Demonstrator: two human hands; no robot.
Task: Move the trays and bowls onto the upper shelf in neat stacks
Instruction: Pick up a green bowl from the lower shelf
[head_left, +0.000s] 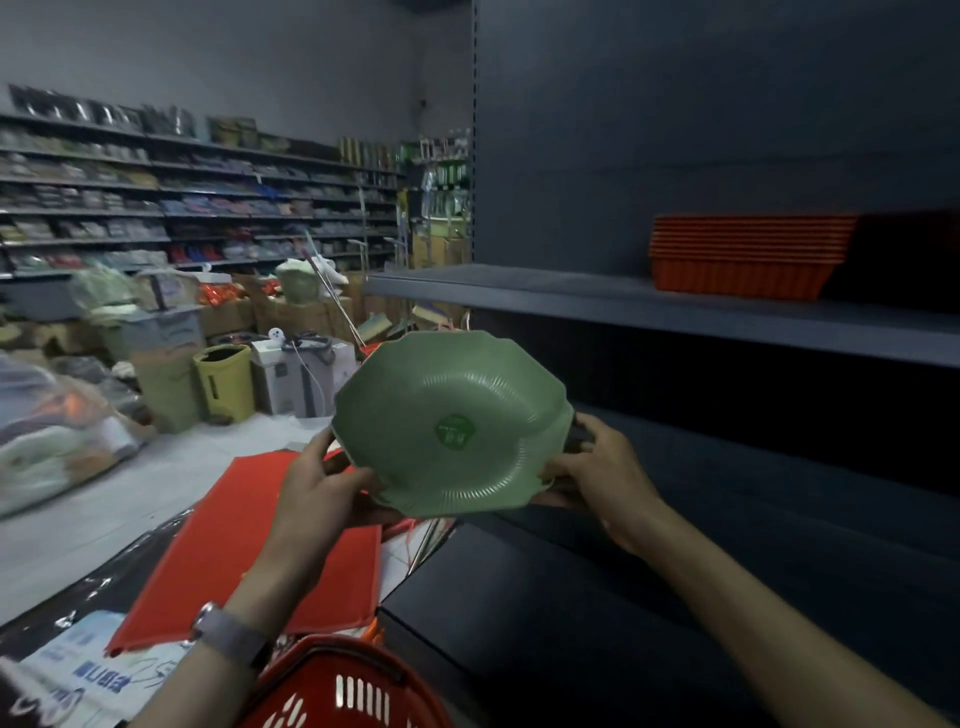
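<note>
Red basket (353, 691) sits below. Left hand (322, 483) and right hand (597, 467) grip the green bowl (452, 421) by its edges; it seems light and stiff.

sticker (455, 432) on green bowl (415, 395): print was too small to read | right hand (597, 467): fingers were hidden behind the bowl | red basket (348, 691): was cut by bottom edge | far shelves (182, 208): goods were blurred
</note>
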